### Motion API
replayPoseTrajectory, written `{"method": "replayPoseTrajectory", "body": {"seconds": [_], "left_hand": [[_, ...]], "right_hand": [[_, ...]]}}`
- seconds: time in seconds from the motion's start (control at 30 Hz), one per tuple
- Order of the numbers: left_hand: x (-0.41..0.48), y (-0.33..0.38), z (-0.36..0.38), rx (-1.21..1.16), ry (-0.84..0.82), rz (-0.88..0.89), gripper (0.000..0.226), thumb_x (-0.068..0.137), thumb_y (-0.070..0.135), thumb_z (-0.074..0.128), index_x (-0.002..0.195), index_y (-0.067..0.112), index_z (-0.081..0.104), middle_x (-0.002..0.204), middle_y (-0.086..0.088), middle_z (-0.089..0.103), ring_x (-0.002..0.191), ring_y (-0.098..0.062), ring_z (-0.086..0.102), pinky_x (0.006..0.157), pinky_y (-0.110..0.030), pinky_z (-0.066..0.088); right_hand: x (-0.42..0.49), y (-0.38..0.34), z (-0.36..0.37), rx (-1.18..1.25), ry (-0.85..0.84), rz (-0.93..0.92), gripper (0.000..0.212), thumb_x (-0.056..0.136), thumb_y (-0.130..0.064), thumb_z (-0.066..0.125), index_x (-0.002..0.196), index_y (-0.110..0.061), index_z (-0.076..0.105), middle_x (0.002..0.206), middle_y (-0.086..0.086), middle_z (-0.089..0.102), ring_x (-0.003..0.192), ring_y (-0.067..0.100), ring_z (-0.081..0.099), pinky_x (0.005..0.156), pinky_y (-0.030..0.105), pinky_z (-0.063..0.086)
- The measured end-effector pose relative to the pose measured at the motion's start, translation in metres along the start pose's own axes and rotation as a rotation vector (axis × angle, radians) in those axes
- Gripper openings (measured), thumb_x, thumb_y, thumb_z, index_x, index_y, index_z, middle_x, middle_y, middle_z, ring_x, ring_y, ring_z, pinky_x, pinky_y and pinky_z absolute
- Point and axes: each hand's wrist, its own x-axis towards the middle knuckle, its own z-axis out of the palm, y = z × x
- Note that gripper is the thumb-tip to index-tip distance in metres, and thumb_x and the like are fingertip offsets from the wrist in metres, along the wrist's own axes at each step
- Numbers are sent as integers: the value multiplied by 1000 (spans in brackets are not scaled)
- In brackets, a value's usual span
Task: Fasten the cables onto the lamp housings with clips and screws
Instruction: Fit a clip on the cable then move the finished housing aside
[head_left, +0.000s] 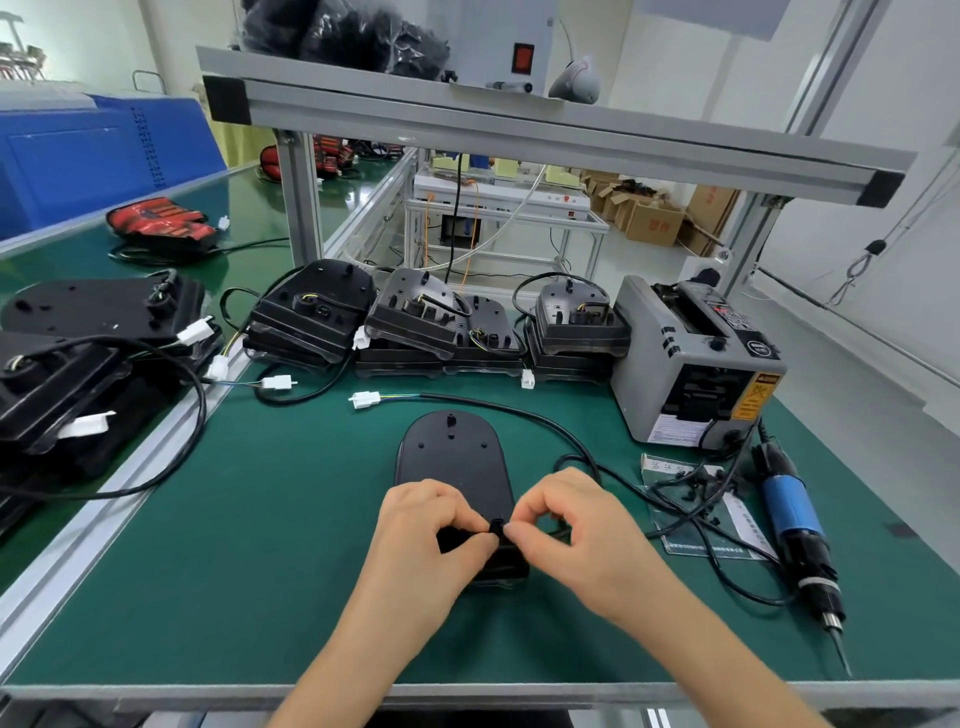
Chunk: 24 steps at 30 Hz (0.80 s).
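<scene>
A black oval lamp housing (452, 457) lies flat on the green mat in front of me. Its black cable (519, 413) runs from under my hands, loops right and ends in a white connector (362, 400) on the mat. My left hand (423, 525) and my right hand (571, 519) meet over the housing's near end. Both pinch a small black clip (497, 527) between thumb and fingertips, around the cable there. The housing's near end is mostly hidden by my hands.
An electric screwdriver (795, 525) with a blue grip lies at the right. Beside it a clear bag with small black parts (696, 488). A grey tape dispenser (696, 358) stands behind. Stacked lamp housings (431, 322) line the back; more (62, 374) lie at the left.
</scene>
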Motion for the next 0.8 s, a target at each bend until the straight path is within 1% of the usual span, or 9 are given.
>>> {"method": "replayPoseTrajectory", "body": {"seconds": [0.1,0.2,0.33,0.47,0.53,0.63,0.8], "left_hand": [[0,-1,0,-1,4,7,13,74,21,76,68,29,68,86,18,58,103,6,40,82,-3,28],[-1,-1,1,-2,20,12,18,74,22,77,66,33,65,86,20,58,103,7,38,83,-3,28],[-1,-2,3,11,29,27,23,74,23,77,65,38,62,86,21,57,104,8,38,83,-3,28],[-1,-3,3,17,24,32,18,75,23,76,67,35,65,86,21,57,104,8,37,83,-3,28],[-1,-3,3,18,24,35,14,75,23,76,69,32,67,87,20,57,105,8,37,83,-3,27],[-1,-2,3,19,27,40,12,75,23,76,70,30,68,86,21,57,104,8,37,83,-3,28],[-1,-2,3,17,30,39,11,76,24,75,71,29,67,86,21,57,104,7,37,83,-3,28]], "right_hand": [[-1,2,7,-37,41,-11,9,78,-34,63,70,-33,57,88,-30,55,87,4,50,77,10,35],[-1,6,10,-68,58,-25,10,78,-35,63,72,-27,61,81,-27,55,86,2,49,77,12,36],[-1,6,11,-95,48,-32,11,80,-38,60,72,-30,59,74,-23,53,87,1,47,76,14,36],[0,5,9,-112,4,-36,13,83,-36,62,73,-34,55,75,-21,54,88,0,46,77,14,36],[1,5,8,-129,-22,-38,15,85,-32,65,73,-33,56,75,-21,54,88,1,45,78,16,36],[3,4,6,-154,-51,-30,14,86,-31,66,75,-31,58,76,-20,54,88,2,44,79,19,36],[1,3,6,-186,-27,-44,13,87,-31,65,76,-28,59,76,-19,53,88,2,43,78,17,35]]}}
